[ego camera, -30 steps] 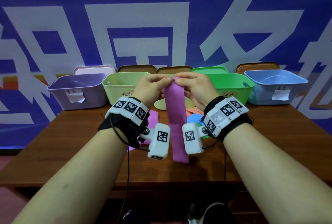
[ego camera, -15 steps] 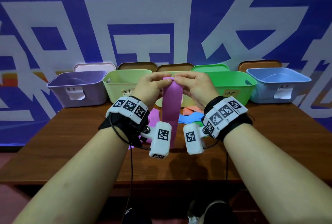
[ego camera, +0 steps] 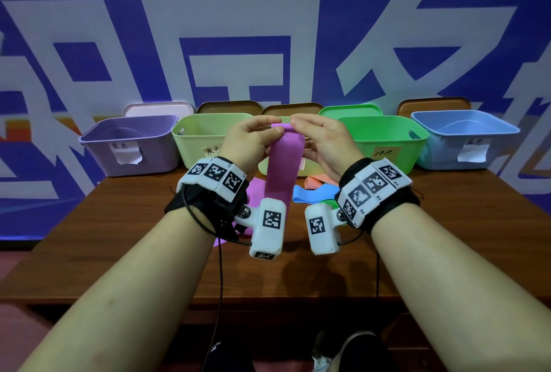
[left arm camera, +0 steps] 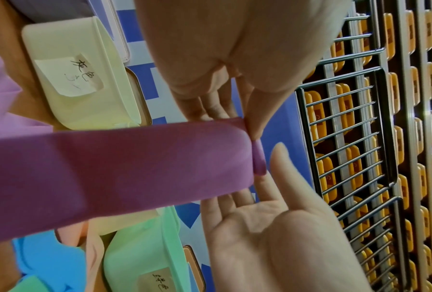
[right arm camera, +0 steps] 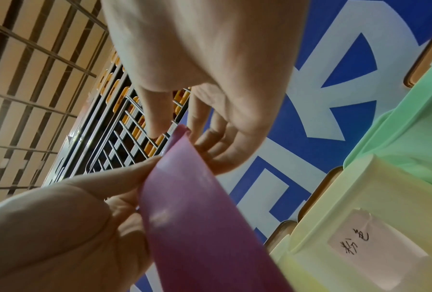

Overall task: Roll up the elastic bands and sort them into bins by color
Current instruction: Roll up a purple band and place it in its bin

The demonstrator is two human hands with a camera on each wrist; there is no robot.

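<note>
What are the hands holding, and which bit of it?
Both the left hand and right hand pinch the purple band at its top end; the rest hangs down.

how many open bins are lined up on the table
5: purple bin far left, pale green bin next, a yellowish bin mostly hidden behind the hands, bright green bin, blue bin far right.

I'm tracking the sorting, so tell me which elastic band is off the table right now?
The purple band: the left hand and right hand pinch its top edge, so it hangs above the table, while the blue band and orange band lie flat.
</note>
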